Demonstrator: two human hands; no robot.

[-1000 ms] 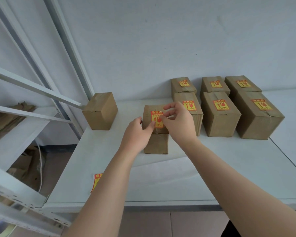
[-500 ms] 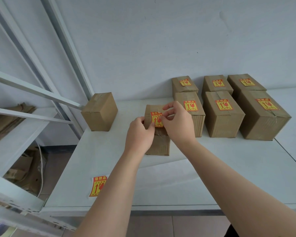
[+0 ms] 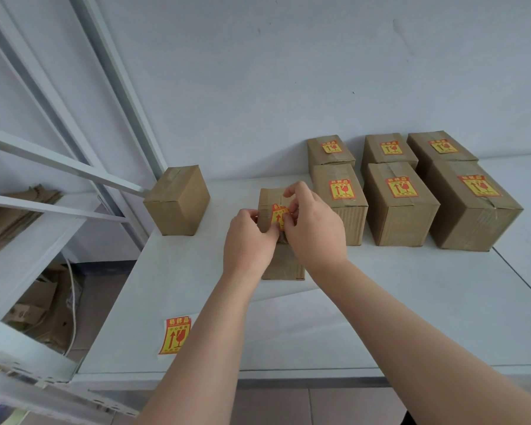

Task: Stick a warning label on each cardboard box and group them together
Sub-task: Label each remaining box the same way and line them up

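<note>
Head view shows your two bare hands meeting over a small brown cardboard box (image 3: 284, 266) that stands near the middle of the white table (image 3: 380, 317). Your left hand (image 3: 249, 240) wraps its curled fingers round the box's left side, thumb up at the top edge. Your right hand (image 3: 316, 228) comes in from 3 o'clock with fingers bent, its fingertips pinching and pressing a red-and-yellow warning label (image 3: 279, 216) against the top of that box. Only the label's left part shows between your hands, so you cannot tell whether it lies fully flat. At about 10 o'clock from the box, well apart from it, a plain brown cardboard box (image 3: 178, 204) sits at the table's back-left corner beside the pale metal shelf frame (image 3: 59, 161); its taped top carries no label. From 1 to 3 o'clock, six labelled brown cardboard boxes (image 3: 399, 207) stand grouped in two rows of three against the pale wall (image 3: 288, 72), the nearest of them just beside your right hand. At 7 o'clock, near the table's front-left edge, a spare red-and-yellow label sheet (image 3: 176, 335) lies flat.
</note>
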